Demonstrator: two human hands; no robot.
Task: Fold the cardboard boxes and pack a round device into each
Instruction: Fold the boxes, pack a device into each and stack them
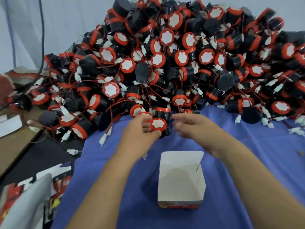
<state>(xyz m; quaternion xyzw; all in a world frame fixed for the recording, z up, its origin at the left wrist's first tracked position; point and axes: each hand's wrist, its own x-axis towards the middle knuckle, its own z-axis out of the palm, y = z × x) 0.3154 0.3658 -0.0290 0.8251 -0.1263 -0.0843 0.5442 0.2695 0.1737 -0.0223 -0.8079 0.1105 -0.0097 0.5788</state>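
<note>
Round device point(158, 124): held at the near foot of the heap, just above the blue cloth. Its red rim and white face are turned toward the camera. The black body lies behind, with a black mounting tab showing at the lower right.
Left hand point(140, 129): fingers and thumb are curled round the device, the thumb under the rim's lower edge and the fingertips at its left side. The forearm reaches in from the lower left.
Right hand point(186, 127): just right of the device, with fingers loosely curled and the tips pointing at the black body. The hand is blurred, so whether it pinches a wire or touches the device cannot be told.
Cardboard box point(181, 179): stands upright on the cloth between the two forearms, nearer the camera than the hands. The top is open and the white interior shows. The far flap stands up with rounded corners, and a red and dark printed strip runs along the bottom of the near face.
Heap of devices point(165, 63): many black bodies with red rims and white faces, piled high across the far side of the cloth and tangled in thin red wires.
White plugs point(103, 139): on the wire ends, scattered through the heap and along its near edge.
Blue cloth point(247, 162): covers the work surface under the box and the heap.
Flat printed cartons point(54, 177): lower left, beside the cloth's edge, in red, white and black print.
Brown cardboard point(14, 146): lies flat at the left edge.
Dark cable point(43, 30): hangs down the pale wall at upper left.
</note>
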